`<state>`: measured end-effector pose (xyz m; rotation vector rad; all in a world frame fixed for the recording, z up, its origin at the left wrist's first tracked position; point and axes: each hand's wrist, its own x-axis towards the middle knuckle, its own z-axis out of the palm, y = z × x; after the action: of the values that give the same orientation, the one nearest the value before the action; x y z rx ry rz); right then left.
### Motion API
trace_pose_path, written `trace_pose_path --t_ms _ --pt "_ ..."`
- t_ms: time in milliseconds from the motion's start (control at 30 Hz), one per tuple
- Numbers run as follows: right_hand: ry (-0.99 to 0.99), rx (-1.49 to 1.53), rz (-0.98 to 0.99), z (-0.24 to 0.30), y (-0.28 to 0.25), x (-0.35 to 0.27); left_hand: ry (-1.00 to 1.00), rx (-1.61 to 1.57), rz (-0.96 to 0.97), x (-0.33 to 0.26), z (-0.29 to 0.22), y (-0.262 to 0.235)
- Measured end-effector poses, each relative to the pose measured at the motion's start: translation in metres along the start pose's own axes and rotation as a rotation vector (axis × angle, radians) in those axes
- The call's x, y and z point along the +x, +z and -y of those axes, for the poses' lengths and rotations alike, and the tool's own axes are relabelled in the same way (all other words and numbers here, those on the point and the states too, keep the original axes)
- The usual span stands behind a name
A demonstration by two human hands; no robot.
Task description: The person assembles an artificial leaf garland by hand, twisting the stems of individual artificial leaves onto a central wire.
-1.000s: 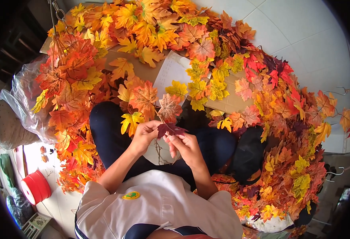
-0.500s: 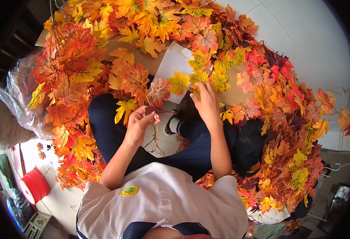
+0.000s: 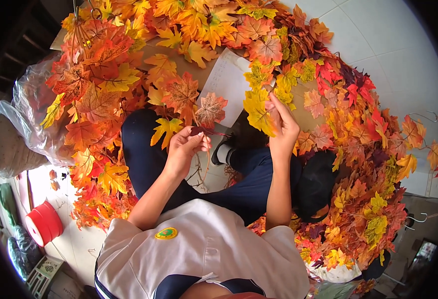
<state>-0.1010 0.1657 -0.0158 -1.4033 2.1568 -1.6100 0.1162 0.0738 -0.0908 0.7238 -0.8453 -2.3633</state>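
Pinching, left hand [image 3: 183, 148]: dark-red leaf [image 3: 197, 130], frame centre; long axis near level, thin end right.
Right hand [image 3: 285, 124]: was reaching, now pinching yellow leaf [image 3: 259, 113], right of centre; both hands loaded.
Yellow leaf axis: upper-left to lower-right; tip unclear.
White paper [image 3: 224, 82]: upper centre, beyond.

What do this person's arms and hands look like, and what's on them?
The left hand and right hand are bare, and so are the forearms. Short, pale sleeves cover the upper arms, part of a pale shirt with a dark blue collar.
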Motion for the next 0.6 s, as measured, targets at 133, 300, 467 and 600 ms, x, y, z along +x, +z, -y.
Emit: trace_pose_path --t_ms 133,300,467,600 --pt "0.223 0.462 0.071 0.016 0.004 -0.036 -0.048 0.0 0.0 0.003 -0.004 0.01" --pt "0.075 0.372 0.168 0.047 0.008 -0.062 -0.117 0.006 0.027 0.005 -0.02 0.032" --pt "0.107 0.28 0.069 0.048 0.012 -0.071 -0.112 0.045 0.138 0.003 -0.02 0.053" --pt "0.352 0.572 -0.003 0.036 0.011 -0.073 -0.051 0.06 0.131 -0.003 -0.014 0.065"
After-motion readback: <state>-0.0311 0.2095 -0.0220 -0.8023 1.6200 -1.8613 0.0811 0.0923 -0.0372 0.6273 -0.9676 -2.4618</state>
